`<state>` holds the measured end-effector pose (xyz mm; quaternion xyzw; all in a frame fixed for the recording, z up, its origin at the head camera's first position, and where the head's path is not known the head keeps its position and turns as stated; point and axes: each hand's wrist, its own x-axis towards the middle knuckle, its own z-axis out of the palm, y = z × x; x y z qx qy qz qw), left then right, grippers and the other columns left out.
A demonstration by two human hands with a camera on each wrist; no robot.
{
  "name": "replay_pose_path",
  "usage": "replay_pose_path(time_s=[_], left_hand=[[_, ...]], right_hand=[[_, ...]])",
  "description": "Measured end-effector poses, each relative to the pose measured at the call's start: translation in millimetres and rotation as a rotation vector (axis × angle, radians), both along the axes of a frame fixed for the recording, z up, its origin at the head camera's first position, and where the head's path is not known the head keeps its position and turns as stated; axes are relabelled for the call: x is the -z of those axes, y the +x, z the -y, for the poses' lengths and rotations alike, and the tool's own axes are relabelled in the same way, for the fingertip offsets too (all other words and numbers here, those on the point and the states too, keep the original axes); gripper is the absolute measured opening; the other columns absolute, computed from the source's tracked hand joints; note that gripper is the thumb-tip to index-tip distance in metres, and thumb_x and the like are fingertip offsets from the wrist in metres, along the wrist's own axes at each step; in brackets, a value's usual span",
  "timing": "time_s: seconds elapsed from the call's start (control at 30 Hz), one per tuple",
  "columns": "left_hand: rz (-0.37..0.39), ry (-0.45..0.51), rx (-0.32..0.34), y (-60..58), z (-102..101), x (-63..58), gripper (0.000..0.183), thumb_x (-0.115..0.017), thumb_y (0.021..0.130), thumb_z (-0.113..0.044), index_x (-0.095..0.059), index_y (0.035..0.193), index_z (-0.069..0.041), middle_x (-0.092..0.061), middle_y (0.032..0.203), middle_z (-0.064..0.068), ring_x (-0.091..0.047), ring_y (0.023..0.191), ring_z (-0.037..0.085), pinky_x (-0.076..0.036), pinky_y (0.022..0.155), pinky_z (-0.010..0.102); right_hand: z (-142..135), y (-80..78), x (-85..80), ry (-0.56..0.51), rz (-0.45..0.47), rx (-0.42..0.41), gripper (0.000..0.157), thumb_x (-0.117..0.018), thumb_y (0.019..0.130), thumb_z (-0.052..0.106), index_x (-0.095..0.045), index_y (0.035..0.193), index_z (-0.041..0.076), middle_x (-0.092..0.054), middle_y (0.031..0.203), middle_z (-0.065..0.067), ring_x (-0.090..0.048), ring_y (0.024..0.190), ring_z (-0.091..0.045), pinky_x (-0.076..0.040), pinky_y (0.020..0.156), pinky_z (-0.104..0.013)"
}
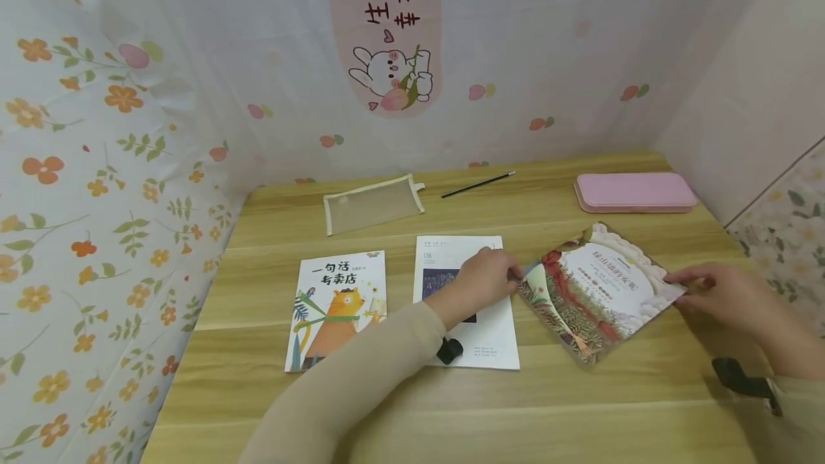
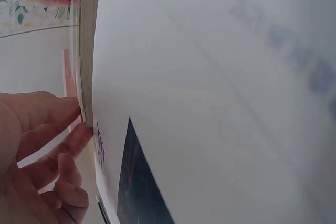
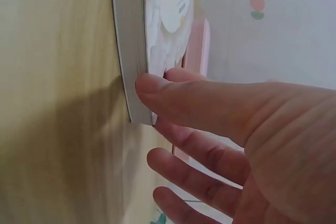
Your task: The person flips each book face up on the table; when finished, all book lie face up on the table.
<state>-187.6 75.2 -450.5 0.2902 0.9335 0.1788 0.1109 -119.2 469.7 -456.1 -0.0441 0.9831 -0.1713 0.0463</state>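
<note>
A book with an illustrated cover (image 1: 596,292), showing a red ribbon and greenery, lies turned like a diamond at the right of the table. My left hand (image 1: 483,279) reaches over a white book (image 1: 493,335) and pinches the illustrated book's left corner. In the left wrist view, the thumb and fingertips meet at the end of its page edge (image 2: 86,51). At the opposite corner, my right hand (image 1: 725,299) pinches with thumb and index finger. The right wrist view shows that thumb on the page edge (image 3: 134,51), with the other fingers spread below.
A book with an orange animal on its cover (image 1: 344,306) lies at the left, partly behind the left sleeve. Farther back are a mesh zip pouch (image 1: 374,206), a thin dark pencil (image 1: 478,185) and a pink pencil case (image 1: 634,192). Patterned curtains surround the wooden table (image 1: 225,349).
</note>
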Motion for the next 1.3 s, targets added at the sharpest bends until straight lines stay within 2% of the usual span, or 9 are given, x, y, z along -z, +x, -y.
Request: replay_pose_path(time_s=[0.1, 0.27, 0.47, 0.63, 0.77, 0.9, 1.03, 1.13, 1.3], left_hand=[[0.038, 0.039, 0.019, 3.2, 1, 1.6, 0.012, -0.072, 0.097, -0.020, -0.081, 0.103, -0.026, -0.076, 0.102, -0.013, -0.060, 0.089, 0.003, -0.046, 0.076, 0.017], [0.076, 0.056, 0.100, 12.2, 0, 4.5, 0.010, -0.075, 0.094, -0.018, -0.081, 0.097, -0.025, -0.072, 0.086, -0.015, -0.055, 0.073, 0.000, -0.041, 0.066, 0.014], [0.122, 0.059, 0.206, 27.3, -8, 6.8, 0.010, -0.078, 0.093, -0.020, -0.079, 0.102, -0.025, -0.066, 0.079, -0.018, -0.055, 0.072, -0.006, -0.040, 0.065, 0.011], [0.137, 0.051, 0.198, 39.4, -13, 7.8, 0.013, -0.080, 0.092, -0.024, -0.079, 0.104, -0.027, -0.064, 0.078, -0.020, -0.055, 0.070, -0.007, -0.041, 0.063, 0.011], [0.138, 0.056, 0.210, 48.3, -17, 8.3, 0.014, -0.081, 0.090, -0.026, -0.078, 0.104, -0.028, -0.063, 0.076, -0.022, -0.054, 0.068, -0.009, -0.041, 0.062, 0.010], [0.134, 0.072, 0.211, 55.8, -20, 8.5, 0.014, -0.082, 0.089, -0.027, -0.078, 0.103, -0.028, -0.063, 0.074, -0.022, -0.053, 0.066, -0.010, -0.040, 0.061, 0.010], [0.125, 0.087, 0.169, 62.8, -23, 10.2, 0.015, -0.084, 0.087, -0.029, -0.078, 0.101, -0.030, -0.062, 0.071, -0.024, -0.052, 0.064, -0.011, -0.040, 0.058, 0.011], [0.093, 0.085, 0.132, 66.0, -26, 12.0, 0.015, -0.085, 0.085, -0.032, -0.078, 0.099, -0.032, -0.060, 0.070, -0.026, -0.050, 0.063, -0.012, -0.039, 0.056, 0.011], [0.053, 0.066, 0.122, 69.1, -29, 14.2, 0.013, -0.083, 0.087, -0.034, -0.077, 0.099, -0.034, -0.058, 0.068, -0.027, -0.048, 0.061, -0.012, -0.038, 0.055, 0.011]], right_hand=[[-1, -7.7, -0.2, 0.004, 0.001, -0.013, 0.038, -0.087, 0.079, 0.014, -0.078, 0.114, 0.003, -0.074, 0.102, -0.027, -0.065, 0.074, -0.023, -0.043, 0.055, -0.031], [0, -26.9, -4.7, -0.017, 0.054, -0.009, 0.036, -0.083, 0.084, 0.016, -0.077, 0.116, 0.002, -0.075, 0.098, -0.023, -0.064, 0.073, -0.019, -0.044, 0.057, -0.032], [4, -52.9, -10.5, 0.004, 0.053, -0.061, 0.029, -0.082, 0.087, 0.019, -0.078, 0.110, 0.003, -0.075, 0.101, -0.023, -0.067, 0.080, -0.029, -0.051, 0.063, -0.039], [7, -66.9, -12.3, 0.008, 0.041, -0.150, 0.023, -0.083, 0.087, 0.016, -0.080, 0.109, 0.010, -0.075, 0.111, -0.022, -0.071, 0.093, -0.042, -0.057, 0.075, -0.052], [7, -73.9, -8.9, -0.036, 0.031, -0.195, 0.022, -0.082, 0.088, 0.014, -0.080, 0.110, 0.014, -0.075, 0.114, -0.019, -0.073, 0.095, -0.039, -0.058, 0.075, -0.047], [7, -81.1, -3.6, -0.062, -0.016, -0.236, 0.021, -0.082, 0.087, 0.013, -0.081, 0.107, 0.019, -0.077, 0.112, -0.010, -0.072, 0.095, -0.021, -0.057, 0.076, -0.035], [8, -90.9, 1.8, -0.095, -0.083, -0.327, 0.026, -0.083, 0.084, 0.008, -0.081, 0.106, 0.022, -0.076, 0.107, -0.001, -0.065, 0.094, -0.001, -0.057, 0.077, -0.030], [10, -100.6, 3.7, -0.112, -0.122, -0.385, 0.029, -0.084, 0.082, 0.004, -0.082, 0.106, 0.021, -0.075, 0.104, 0.003, -0.063, 0.093, 0.003, -0.058, 0.075, -0.031], [15, -115.7, 5.9, -0.155, -0.145, -0.437, 0.029, -0.082, 0.083, 0.001, -0.082, 0.106, 0.019, -0.075, 0.105, 0.000, -0.062, 0.093, 0.003, -0.056, 0.073, -0.030]])
